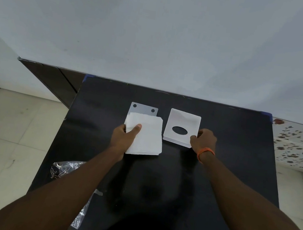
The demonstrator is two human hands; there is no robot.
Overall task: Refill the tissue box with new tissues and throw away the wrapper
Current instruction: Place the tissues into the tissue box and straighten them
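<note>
A stack of white tissues lies near the middle of the black table. My left hand grips its left edge, thumb on top. The stack partly covers a grey back plate with two dark holes. To the right sits the white tissue box cover with a dark oval slot. My right hand, an orange band on its wrist, grips the cover's near right corner. The clear crinkled wrapper lies at the table's left edge, partly under my left forearm.
The table stands against a pale wall. A dark cabinet is at its far left. Pale floor tiles lie to the left and speckled tiles to the right.
</note>
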